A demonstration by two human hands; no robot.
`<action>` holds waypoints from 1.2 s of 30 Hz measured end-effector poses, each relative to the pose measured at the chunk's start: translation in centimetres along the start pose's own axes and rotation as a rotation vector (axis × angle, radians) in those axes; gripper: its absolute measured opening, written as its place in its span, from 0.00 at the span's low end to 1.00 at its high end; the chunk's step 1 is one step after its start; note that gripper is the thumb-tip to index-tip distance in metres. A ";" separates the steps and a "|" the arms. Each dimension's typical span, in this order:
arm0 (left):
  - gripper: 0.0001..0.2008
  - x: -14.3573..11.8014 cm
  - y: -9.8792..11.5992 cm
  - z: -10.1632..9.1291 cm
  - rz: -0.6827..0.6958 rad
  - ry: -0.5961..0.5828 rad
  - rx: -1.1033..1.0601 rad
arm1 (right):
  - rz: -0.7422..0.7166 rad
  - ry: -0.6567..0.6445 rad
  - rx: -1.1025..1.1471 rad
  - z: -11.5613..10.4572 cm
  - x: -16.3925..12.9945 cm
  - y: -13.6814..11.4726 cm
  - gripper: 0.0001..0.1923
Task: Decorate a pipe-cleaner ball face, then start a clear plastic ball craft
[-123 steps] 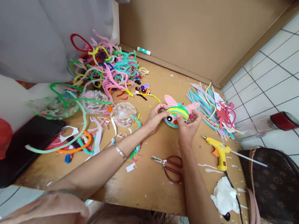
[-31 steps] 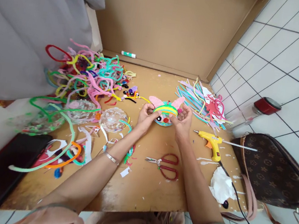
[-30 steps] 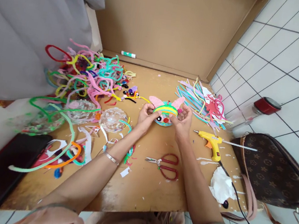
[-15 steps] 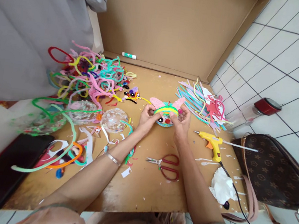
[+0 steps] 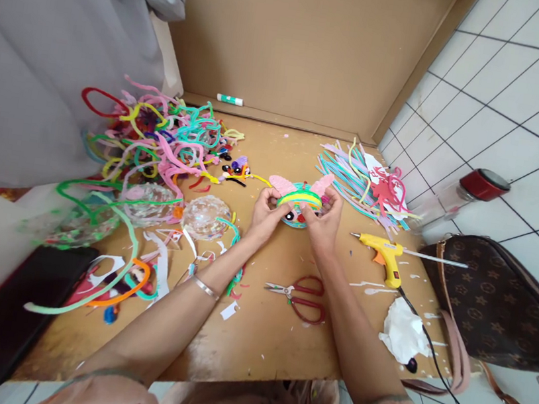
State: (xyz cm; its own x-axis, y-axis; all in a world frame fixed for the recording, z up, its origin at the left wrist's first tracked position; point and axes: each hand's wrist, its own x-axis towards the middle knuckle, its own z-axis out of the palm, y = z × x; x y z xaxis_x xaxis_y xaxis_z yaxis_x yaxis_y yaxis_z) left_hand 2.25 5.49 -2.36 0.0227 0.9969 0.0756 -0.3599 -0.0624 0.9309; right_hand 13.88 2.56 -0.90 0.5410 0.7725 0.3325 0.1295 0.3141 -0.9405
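Between my two hands is a round craft animal head (image 5: 301,196), banded in green and yellow, with two pink ears, black-and-white eyes and a red nose. My left hand (image 5: 267,215) grips its left side, thumb across the front. On the other side my right hand (image 5: 324,220) closes around the edge, its thumb low on the face beside the nose. Fingertips behind the head are hidden. Closer to me, between my forearms, lie red-handled scissors (image 5: 295,296). A yellow glue gun (image 5: 385,253) with a glue stick in it rests to the right.
Tangled pipe cleaners (image 5: 159,133) and clear plastic balls (image 5: 207,217) crowd the left. Straight pipe cleaners (image 5: 348,176) lie at the back right. A glue stick tube (image 5: 230,99) is by the back board. Crumpled tissue (image 5: 404,331), a bottle (image 5: 466,193) and a brown bag (image 5: 496,304) are right.
My right thumb has shifted slightly left over the red nose, covering more of it. Both hands keep their hold on the craft head. The camera view has shifted a little.
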 end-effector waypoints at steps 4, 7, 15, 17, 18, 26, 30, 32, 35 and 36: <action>0.22 0.1 0.0 -0.1 0.021 0.001 -0.005 | -0.031 -0.001 -0.055 -0.2 0.2 0.5 0.34; 0.23 0.0 -0.1 -0.1 0.043 -0.002 -0.019 | -0.048 0.002 -0.069 -0.3 0.2 0.8 0.33; 0.33 0.2 -0.2 0.4 -0.031 0.044 -0.082 | 0.015 -0.015 0.035 -0.3 0.2 1.0 0.33; 0.33 0.4 -0.3 0.3 -0.040 0.066 -0.114 | 0.074 0.003 0.127 -0.5 0.5 1.0 0.30; 0.33 0.5 -0.4 0.2 -0.047 0.078 -0.126 | 0.106 0.016 0.178 -0.5 0.7 1.0 0.29; 0.31 1.1 -1.0 -0.4 -0.060 0.110 -0.142 | 0.134 0.007 0.273 -1.1 1.5 1.3 0.33; 0.32 1.0 -0.9 -0.4 -0.068 0.093 -0.160 | 0.114 -0.035 0.242 -1.4 1.6 1.5 0.34; 0.32 0.9 -0.8 -0.3 -0.067 0.088 -0.160 | 0.106 -0.044 0.222 -1.5 1.7 1.6 0.33; 0.32 0.8 -0.6 -0.2 -0.052 0.089 -0.151 | 0.089 -0.033 0.193 -1.7 1.9 1.9 0.32; 0.32 0.7 -0.6 -0.2 -0.048 0.089 -0.148 | 0.085 -0.030 0.186 -1.7 1.9 1.9 0.32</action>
State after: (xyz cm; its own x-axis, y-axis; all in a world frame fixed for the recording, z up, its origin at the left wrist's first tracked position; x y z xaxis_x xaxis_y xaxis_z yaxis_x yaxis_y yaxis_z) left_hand 2.30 6.26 -2.93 -0.0371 0.9993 -0.0058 -0.4941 -0.0133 0.8693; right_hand 16.57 3.71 -2.18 0.5176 0.8160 0.2575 -0.0726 0.3417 -0.9370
